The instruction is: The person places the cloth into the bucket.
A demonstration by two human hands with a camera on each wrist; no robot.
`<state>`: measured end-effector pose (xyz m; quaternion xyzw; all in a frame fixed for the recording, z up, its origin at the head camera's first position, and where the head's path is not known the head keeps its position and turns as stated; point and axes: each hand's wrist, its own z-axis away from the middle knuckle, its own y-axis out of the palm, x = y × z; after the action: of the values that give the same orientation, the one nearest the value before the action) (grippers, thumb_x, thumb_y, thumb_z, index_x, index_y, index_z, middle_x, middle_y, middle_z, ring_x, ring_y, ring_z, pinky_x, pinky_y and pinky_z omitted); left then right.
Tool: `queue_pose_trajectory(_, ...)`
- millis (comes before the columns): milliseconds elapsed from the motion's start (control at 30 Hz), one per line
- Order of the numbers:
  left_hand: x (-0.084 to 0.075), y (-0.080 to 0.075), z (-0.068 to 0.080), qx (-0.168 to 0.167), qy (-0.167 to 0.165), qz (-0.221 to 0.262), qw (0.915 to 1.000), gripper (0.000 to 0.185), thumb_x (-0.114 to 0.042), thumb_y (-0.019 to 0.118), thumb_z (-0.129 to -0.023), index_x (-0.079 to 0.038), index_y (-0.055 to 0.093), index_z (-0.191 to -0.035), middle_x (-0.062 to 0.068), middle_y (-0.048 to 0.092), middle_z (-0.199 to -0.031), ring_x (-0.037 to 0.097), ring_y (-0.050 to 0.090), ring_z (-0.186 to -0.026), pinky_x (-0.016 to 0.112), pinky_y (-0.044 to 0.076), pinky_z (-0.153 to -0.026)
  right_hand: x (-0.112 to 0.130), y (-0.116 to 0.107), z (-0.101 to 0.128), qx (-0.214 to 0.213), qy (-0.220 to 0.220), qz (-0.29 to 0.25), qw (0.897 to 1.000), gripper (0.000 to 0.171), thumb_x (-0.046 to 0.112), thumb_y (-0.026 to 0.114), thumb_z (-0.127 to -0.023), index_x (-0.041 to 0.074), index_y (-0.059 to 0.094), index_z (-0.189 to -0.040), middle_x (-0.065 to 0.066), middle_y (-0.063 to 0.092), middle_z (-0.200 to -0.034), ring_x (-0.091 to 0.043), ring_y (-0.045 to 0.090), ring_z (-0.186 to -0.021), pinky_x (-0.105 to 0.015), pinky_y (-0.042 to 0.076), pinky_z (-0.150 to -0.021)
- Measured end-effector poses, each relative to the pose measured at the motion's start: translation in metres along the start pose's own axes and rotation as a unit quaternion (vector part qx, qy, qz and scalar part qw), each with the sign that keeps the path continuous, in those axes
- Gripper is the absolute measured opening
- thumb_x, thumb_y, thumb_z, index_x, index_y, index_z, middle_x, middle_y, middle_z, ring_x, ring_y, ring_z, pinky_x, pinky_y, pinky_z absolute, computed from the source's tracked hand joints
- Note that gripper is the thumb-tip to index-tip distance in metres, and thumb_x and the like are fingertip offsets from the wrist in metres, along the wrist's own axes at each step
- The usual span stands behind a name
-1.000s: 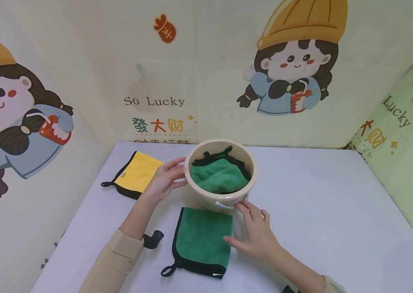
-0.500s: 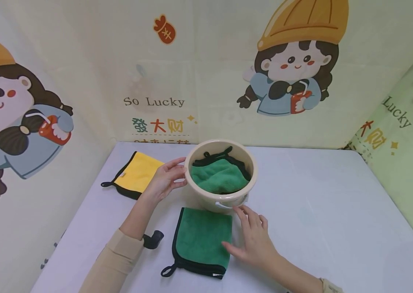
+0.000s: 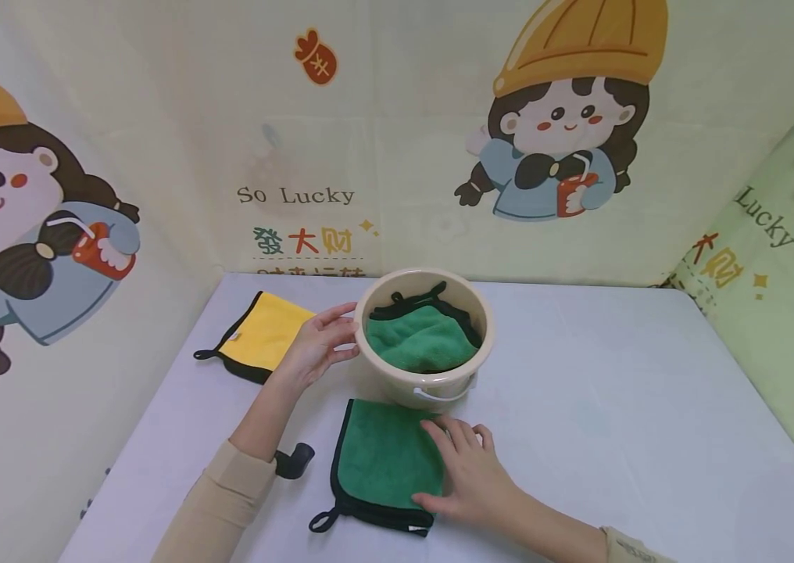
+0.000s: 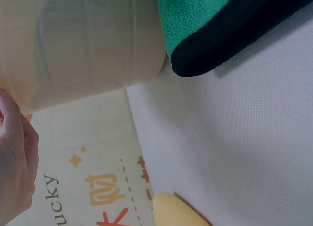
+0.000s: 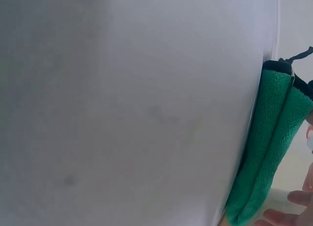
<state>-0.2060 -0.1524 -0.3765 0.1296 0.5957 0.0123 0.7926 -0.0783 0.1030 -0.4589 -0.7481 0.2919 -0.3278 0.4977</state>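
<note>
A cream plastic bucket (image 3: 481, 353) stands mid-table with a green cloth (image 3: 420, 338) bunched inside it. My left hand (image 3: 318, 344) rests against the bucket's left wall (image 4: 83, 45), fingers spread and fairly straight. In front of the bucket lies a folded green cloth with black trim (image 3: 383, 461). My right hand (image 3: 463, 467) lies on that cloth's right edge, fingers extended over it. The right wrist view shows the folded cloth edge-on (image 5: 266, 152), with fingertips (image 5: 298, 197) at the corner.
A yellow cloth with black trim (image 3: 263, 332) lies at the back left, near the wall. The white table (image 3: 615, 391) has printed cartoon walls on three sides. A small black object (image 3: 294, 460) sits by my left forearm.
My right hand has left the bucket's front rim and moved down and left onto the folded green cloth. The left hand and bucket have not moved.
</note>
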Motion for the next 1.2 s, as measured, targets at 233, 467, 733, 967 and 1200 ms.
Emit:
queue_pose_trajectory(233,-0.001,0.0,0.0,-0.001,0.0,0.0,1.0,0.047,-0.014,0.058,-0.09,-0.01,0.044,-0.135,0.009,0.054,-0.107,0.015,0.061,-0.085,0.031,0.053,-0.079,0.0,0.003,-0.002,0.076,-0.013,0.022,0.997,0.097,0.078,0.051,-0.067,0.012,0.036,-0.137,-0.012,0.042,-0.126,-0.025,0.042,-0.11,-0.044,0.032,-0.082)
queue_pose_trajectory(467,-0.003,-0.001,0.0,0.001,-0.003,0.003,1.0,0.047,-0.014,0.058,-0.09,-0.01,0.043,-0.135,0.008,0.054,-0.105,0.015,0.061,-0.084,0.031,0.053,-0.078,0.001,0.0,-0.006,0.145,-0.016,0.041,0.988,0.104,0.08,0.05,-0.064,0.01,0.033,-0.139,-0.015,0.038,-0.131,-0.029,0.038,-0.116,-0.053,0.032,-0.086)
queue_pose_trajectory(733,-0.005,-0.001,-0.001,-0.002,-0.008,-0.001,1.0,0.049,-0.017,0.06,-0.089,-0.013,0.044,-0.135,0.009,0.053,-0.11,0.016,0.061,-0.088,0.031,0.052,-0.082,0.003,0.0,-0.014,0.171,-0.007,0.048,0.984,0.1,0.07,0.063,-0.06,0.009,0.036,-0.134,-0.015,0.038,-0.127,-0.029,0.037,-0.112,-0.051,0.03,-0.085)
queue_pose_trajectory(967,-0.005,-0.001,-0.001,0.0,-0.002,0.0,1.0,0.047,-0.016,0.059,-0.089,-0.012,0.044,-0.134,0.01,0.054,-0.11,0.016,0.061,-0.088,0.032,0.052,-0.081,0.003,-0.001,-0.019,0.175,-0.003,0.047,0.983,0.091,0.06,0.068,-0.06,0.009,0.04,-0.129,-0.013,0.041,-0.121,-0.029,0.039,-0.106,-0.051,0.03,-0.085)
queue_pose_trajectory(1200,-0.004,-0.002,-0.002,0.0,-0.002,-0.004,1.0,0.049,-0.017,0.059,-0.089,-0.012,0.044,-0.135,0.009,0.054,-0.109,0.016,0.062,-0.088,0.032,0.052,-0.082,0.002,0.0,-0.022,0.149,-0.01,0.046,0.988,0.073,0.043,0.071,-0.063,0.009,0.047,-0.122,-0.009,0.046,-0.111,-0.026,0.042,-0.099,-0.049,0.031,-0.082)
